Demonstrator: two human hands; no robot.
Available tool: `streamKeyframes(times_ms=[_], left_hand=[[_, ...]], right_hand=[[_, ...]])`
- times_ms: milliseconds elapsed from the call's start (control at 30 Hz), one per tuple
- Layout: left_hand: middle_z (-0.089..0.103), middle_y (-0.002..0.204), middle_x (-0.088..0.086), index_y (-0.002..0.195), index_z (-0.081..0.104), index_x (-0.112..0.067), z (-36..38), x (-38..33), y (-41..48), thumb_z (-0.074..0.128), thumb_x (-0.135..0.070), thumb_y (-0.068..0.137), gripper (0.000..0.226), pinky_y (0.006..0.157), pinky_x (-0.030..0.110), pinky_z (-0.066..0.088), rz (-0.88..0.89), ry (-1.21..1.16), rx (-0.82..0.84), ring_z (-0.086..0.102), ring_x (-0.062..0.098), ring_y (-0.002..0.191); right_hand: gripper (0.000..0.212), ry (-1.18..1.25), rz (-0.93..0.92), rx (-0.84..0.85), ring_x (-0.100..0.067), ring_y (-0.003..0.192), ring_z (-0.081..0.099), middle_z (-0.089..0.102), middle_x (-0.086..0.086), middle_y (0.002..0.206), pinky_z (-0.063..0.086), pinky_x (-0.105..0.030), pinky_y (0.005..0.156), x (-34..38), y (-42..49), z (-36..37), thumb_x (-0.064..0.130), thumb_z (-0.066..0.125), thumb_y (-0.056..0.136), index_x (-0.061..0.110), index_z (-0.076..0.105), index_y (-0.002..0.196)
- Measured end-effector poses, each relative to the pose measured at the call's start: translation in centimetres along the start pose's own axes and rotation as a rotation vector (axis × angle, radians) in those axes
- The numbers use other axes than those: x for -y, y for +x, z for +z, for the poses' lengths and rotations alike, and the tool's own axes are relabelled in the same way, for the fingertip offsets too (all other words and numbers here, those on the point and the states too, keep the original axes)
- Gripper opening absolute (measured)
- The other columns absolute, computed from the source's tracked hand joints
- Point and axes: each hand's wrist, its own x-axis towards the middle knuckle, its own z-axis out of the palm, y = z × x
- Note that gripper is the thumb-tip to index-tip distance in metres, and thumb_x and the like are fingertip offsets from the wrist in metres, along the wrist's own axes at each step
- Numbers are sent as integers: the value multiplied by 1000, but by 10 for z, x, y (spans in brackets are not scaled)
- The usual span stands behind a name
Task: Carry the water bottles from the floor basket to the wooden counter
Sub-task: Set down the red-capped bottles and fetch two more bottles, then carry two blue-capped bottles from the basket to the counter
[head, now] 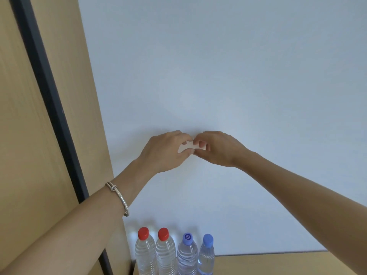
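Left hand: raised in front of the white wall, back of the hand to the camera. Fingers are curled, and thumb and fingertips pinch the left end of a small white scrap.
Right hand: same height, just beside the left hand. Fingers are curled and pinch the right end of the same scrap.
White scrap: thin and flat with an irregular outline, spanning the gap between the two hands. Can't tell its material or whether it touches the wall.
Water bottles: four, upright, in one tight row at the bottom edge of the view, well below the hands. Neither hand touches them.
Red-capped pair: left bottle and its neighbour, clear bodies, side by side.
Blue-capped pair: third bottle has a swirl mark on its cap. The fourth is slimmer and sits just right of it.
Wooden counter: bare top runs right from the row and meets the wall. The bottles are at its left end — bases cut off by the frame, so contact isn't seen.
Wooden panel: tall, left of the wall, with a dark strip running up it.
Bracelet: silver, on the left forearm near the wrist.
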Motion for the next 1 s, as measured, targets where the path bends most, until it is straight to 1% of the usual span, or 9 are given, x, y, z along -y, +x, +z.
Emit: streamKeyframes(times_ms=[100, 233, 400, 500, 600, 700, 800, 900, 1000], left_hand=[[59, 120, -12, 127, 55, -28, 7, 5, -9, 50, -44, 93, 38, 82, 31, 49, 22, 10, -75, 57, 10, 109], [56, 126, -11, 133, 50, -26, 21, 4, -20, 51, -43, 94, 42, 84, 33, 49, -1, -43, -71, 54, 10, 115], [51, 133, -10, 137, 45, -27, 35, -8, -33, 48, -44, 95, 46, 89, 34, 47, -19, -47, 72, 50, 11, 121], [45, 139, -7, 142, 38, -26, 34, -25, -40, 44, -45, 96, 51, 94, 35, 44, -10, 54, 202, 45, 15, 127], [39, 144, -4, 146, 32, -24, 28, -47, -46, 42, -43, 96, 54, 99, 35, 40, -20, 137, 278, 39, 18, 132], [36, 147, -3, 147, 29, -23, 26, -85, -51, 42, -42, 96, 55, 100, 36, 38, -21, 161, 321, 36, 19, 134], [36, 147, -1, 147, 29, -23, 32, -140, -56, 41, -41, 97, 55, 100, 37, 38, -6, 171, 324, 37, 21, 133], [38, 145, 1, 146, 29, -21, 46, -216, -60, 39, -39, 97, 53, 100, 38, 39, 51, 173, 353, 39, 22, 131], [41, 139, 3, 144, 32, -19, 61, -306, -65, 38, -37, 98, 50, 97, 39, 39, 163, 200, 374, 42, 24, 126]], right_hand=[[40, 3, 38, -60, -12, 89, 59, 54, 13, 109, 43, -27, 73, 3, -10, 5, 49, 52, 91, 28, 50, 125], [50, 12, 111, -34, -13, 99, 59, 52, 10, 123, 45, -29, 78, 3, -28, 16, 49, 53, 91, 27, 41, 134], [54, -17, 185, 61, -14, 107, 58, 49, 8, 131, 44, -30, 84, 0, -58, 28, 50, 50, 92, 28, 36, 139], [55, -56, 240, 97, -20, 110, 58, 46, 5, 136, 46, -35, 88, -5, -80, 24, 51, 46, 94, 26, 34, 142], [56, -76, 298, 89, -24, 113, 56, 42, 2, 139, 44, -37, 89, -13, -106, 13, 50, 43, 96, 24, 31, 144], [57, -84, 338, 91, -25, 112, 56, 40, 0, 140, 43, -37, 88, -22, -146, -4, 49, 41, 97, 23, 29, 146], [56, -120, 375, 83, -26, 113, 55, 39, -2, 141, 43, -37, 87, -34, -203, -28, 47, 42, 97, 22, 29, 146], [55, -177, 444, 69, -26, 113, 54, 39, -3, 140, 44, -37, 87, -56, -279, -58, 46, 41, 97, 21, 30, 145], [51, -299, 542, 62, -26, 114, 52, 42, -4, 138, 44, -37, 86, -86, -364, -90, 45, 41, 97, 19, 35, 141]])
